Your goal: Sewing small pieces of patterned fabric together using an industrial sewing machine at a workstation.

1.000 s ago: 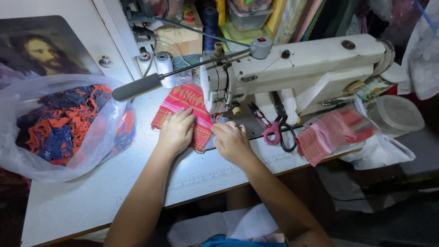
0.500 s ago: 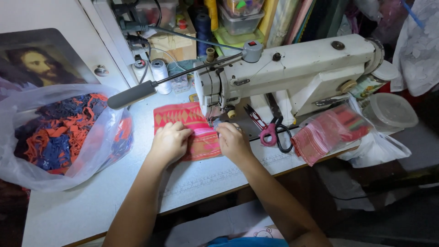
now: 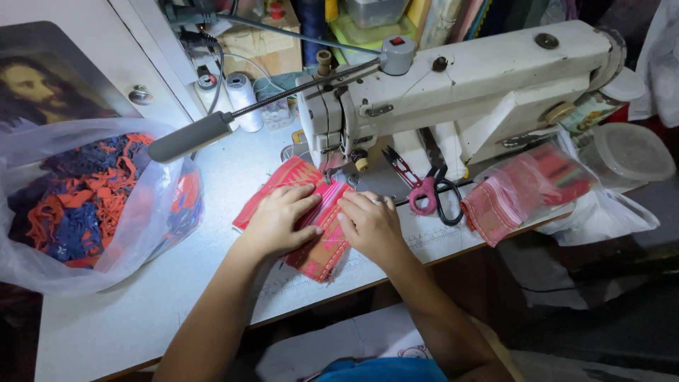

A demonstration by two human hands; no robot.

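Both hands are lying flat, palms down, on a red woven cloth (image 3: 322, 237) spread on the white table (image 3: 141, 311) just before the needle of the white sewing machine (image 3: 467, 92). Left hand (image 3: 279, 223) is pressing its near-left part with fingers spread open; right hand (image 3: 371, 223) is pressing beside it, fingertips toward the needle, gripping nothing. Pink-handled scissors (image 3: 428, 187) are lying just right. A clear bag of scraps (image 3: 92, 205) is sitting well left.

Cloth (image 3: 322, 251) red/pink striped; sewing machine (image 3: 488, 85) cream; scissors (image 3: 424, 194) pink handle; scraps (image 3: 85, 198) orange/navy.
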